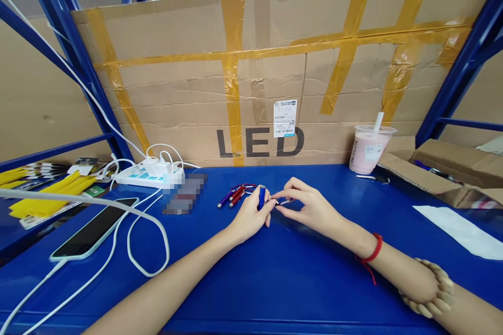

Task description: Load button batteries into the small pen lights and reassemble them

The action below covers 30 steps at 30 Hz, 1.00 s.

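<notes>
My left hand (251, 214) is closed round a small blue pen-like torch (261, 197), holding it upright over the blue table (275, 272). My right hand (308, 207) pinches a small thin part (282, 201) right beside the torch; its fingertips touch those of the left hand. Just left of the hands lie several more small torches (234, 195) in red, blue and purple with key clips, loose on the table.
A phone (92, 230) on a white cable lies at the left, with a white power strip (147, 174) behind it. A pink drink cup (369, 149) stands at back right beside an open cardboard box (440, 172). A taped cardboard wall (275, 73) closes the back. Yellow packets (51, 193) lie far left.
</notes>
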Tool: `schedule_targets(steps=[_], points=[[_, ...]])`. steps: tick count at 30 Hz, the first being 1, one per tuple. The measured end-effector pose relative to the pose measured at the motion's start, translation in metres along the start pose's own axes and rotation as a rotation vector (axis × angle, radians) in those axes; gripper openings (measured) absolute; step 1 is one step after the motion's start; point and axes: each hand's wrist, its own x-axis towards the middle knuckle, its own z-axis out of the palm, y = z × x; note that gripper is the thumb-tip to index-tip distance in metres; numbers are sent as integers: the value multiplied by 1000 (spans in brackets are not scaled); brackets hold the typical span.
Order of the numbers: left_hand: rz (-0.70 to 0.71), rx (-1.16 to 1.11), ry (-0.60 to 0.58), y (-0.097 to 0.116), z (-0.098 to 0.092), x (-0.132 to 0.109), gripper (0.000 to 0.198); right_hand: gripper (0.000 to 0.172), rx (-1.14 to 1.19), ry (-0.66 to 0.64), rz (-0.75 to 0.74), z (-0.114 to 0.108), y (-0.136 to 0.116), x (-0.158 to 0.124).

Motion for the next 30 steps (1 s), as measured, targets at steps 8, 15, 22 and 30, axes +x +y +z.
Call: schedule_targets(steps=[8, 15, 22, 30], points=[[-57, -74, 29, 1, 4, 0, 33, 23, 21, -12, -14, -1, 2, 0], [-84, -100, 24, 2, 4, 0, 36, 22, 1, -13, -36, 1, 1, 1], [-75, -101, 21, 1, 4, 2, 34, 28, -103, -56, -104, -1, 3, 0], [-81, -62, 50, 2, 4, 1, 31, 32, 22, -86, -23, -3, 4, 1]])
